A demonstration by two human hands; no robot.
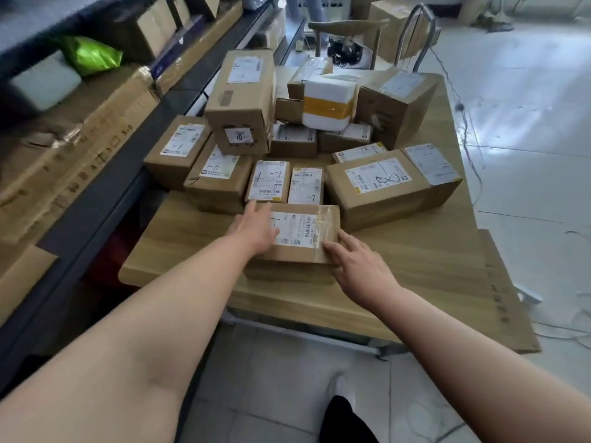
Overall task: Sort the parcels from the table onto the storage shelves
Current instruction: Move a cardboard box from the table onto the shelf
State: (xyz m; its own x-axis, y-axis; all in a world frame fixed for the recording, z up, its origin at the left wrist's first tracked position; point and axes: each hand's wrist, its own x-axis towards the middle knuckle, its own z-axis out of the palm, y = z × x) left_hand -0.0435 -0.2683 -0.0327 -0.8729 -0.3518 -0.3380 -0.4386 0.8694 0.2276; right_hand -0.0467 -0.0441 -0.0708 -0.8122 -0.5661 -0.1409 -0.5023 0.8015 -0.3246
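At centre frame on the wooden surface (415,260), a labelled parcel (303,231): left hand (256,230) flat against its left side, fingers (253,208) straight; right hand (355,260) touching its near right corner, fingers (332,246) spread, neither gripping. Storage shelves (105,193) at left.

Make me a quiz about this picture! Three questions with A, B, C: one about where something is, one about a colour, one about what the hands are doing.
1. Where is the green bag? A) floor B) left shelf C) table
2. What colour is the tape round the white foam box? A) blue B) red C) yellow
3. Which hands touch the nearest parcel? A) both B) only one C) neither
Answers: 1 B, it lies up on the shelf. 2 C, a yellow band wraps the box. 3 A, the left hand rests on its left side and the right hand touches its right corner.
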